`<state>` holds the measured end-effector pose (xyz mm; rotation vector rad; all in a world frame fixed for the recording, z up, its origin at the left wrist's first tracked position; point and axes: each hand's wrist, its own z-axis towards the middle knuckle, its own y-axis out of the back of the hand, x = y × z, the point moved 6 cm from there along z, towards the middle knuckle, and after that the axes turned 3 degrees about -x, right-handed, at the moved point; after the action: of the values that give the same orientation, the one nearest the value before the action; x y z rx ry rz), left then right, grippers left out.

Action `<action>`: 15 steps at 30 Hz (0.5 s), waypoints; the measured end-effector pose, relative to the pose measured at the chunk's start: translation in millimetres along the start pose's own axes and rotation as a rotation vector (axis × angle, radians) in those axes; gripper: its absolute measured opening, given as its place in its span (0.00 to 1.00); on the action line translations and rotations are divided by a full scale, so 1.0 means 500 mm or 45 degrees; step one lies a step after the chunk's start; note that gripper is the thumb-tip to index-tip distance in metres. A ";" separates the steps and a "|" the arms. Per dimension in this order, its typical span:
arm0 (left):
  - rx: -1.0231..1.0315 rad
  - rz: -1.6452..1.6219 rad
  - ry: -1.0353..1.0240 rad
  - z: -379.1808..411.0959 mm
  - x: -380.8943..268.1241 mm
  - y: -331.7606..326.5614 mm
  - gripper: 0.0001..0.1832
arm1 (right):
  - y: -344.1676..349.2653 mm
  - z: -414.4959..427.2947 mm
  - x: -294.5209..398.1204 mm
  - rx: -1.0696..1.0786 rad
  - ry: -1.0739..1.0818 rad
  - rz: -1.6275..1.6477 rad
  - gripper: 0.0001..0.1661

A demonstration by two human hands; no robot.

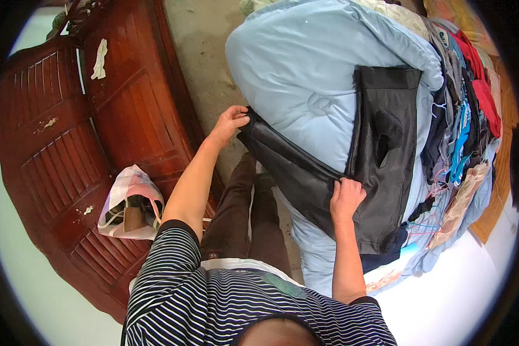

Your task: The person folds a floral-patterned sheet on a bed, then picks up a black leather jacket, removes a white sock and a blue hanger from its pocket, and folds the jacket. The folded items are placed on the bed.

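Note:
A pair of shiny black trousers [385, 151], perhaps leather-look, lies across a light blue quilt [294, 60] heaped before me. One leg runs up along the quilt's right part, and a dark opening shows in it. The other leg slants to the left, off the quilt's edge. At its end, my left hand [231, 124] pinches the dark hem between thumb and fingers. Near the place where the two legs meet, my right hand [347, 198] grips the upper edge of the slanted leg. The fabric hangs stretched between both hands.
To the right lies a pile of clothes [462, 112] with several hangers [424, 229]. At the left stands a slatted reddish-brown wooden bench [129, 116]. It bears a checked bag [134, 181] and a small white cloth [100, 59]. Concrete floor [203, 47] shows between bench and quilt.

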<state>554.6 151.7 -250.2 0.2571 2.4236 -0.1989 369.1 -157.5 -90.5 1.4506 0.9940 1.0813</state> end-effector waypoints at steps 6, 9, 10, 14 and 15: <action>0.284 0.258 0.113 -0.049 -0.002 0.007 0.38 | 0.005 0.007 -0.013 0.110 -0.041 0.105 0.12; 0.212 0.400 0.119 -0.095 -0.028 0.014 0.32 | 0.031 0.013 -0.007 0.052 -0.033 0.191 0.18; 0.214 0.367 0.065 -0.116 -0.048 0.016 0.31 | 0.041 0.011 -0.007 0.004 -0.027 0.235 0.19; 0.219 0.294 -0.046 -0.178 -0.103 0.037 0.28 | 0.056 -0.017 -0.039 -0.091 -0.040 0.353 0.19; 0.224 0.267 -0.049 -0.188 -0.107 0.042 0.26 | 0.055 -0.023 -0.049 -0.094 -0.040 0.363 0.18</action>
<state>541.1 184.4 -146.1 0.5782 2.3238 -0.3192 352.6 -182.0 -65.3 1.5758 0.7307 1.2811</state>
